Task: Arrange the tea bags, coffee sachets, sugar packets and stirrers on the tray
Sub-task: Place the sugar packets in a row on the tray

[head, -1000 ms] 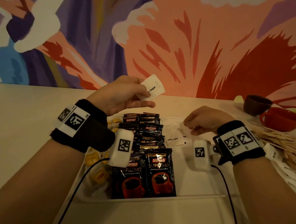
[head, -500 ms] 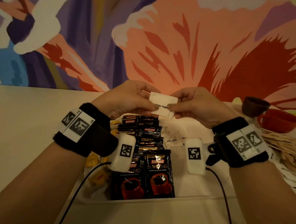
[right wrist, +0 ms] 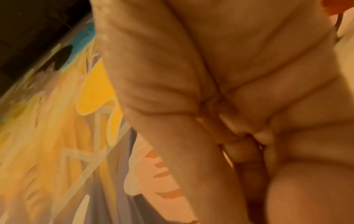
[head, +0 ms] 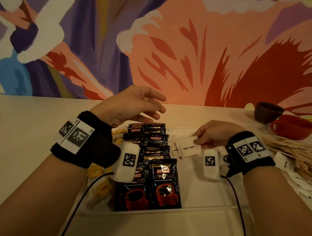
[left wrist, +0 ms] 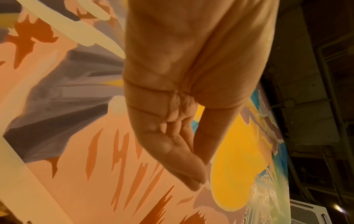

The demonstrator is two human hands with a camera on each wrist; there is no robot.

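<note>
A: What has changed in the last second?

B: The sugar packet [head: 189, 149] was pinched in the left hand [head: 134, 105], then both hands met on it. Now the right hand [head: 212, 135] alone pinches it — low, right of centre in the head view, at the tray [head: 200, 210]. The left grip is released, fingers spread above the coffee sachets [head: 150, 145].

A: So what does that mean for the job?

B: I judge the packet is being laid with the other sugar; a second packet [head: 176, 149] lies just left of it. The left hand looks free to fetch the next item.

A: What's in the tray?

B: Tea bags [head: 100, 185] with yellow tags at the lower left, partly hidden by the wrist. Sachets in two overlapping rows up the middle. Sugar to their right. The stirrers [head: 295, 155] lie heaped on the worktop at the right edge, outside the tray, so that part seems undone.

A: Other containers?

B: A brown cup [head: 267, 112] and a red cup [head: 295, 128], upper right — contents not visible.
</note>
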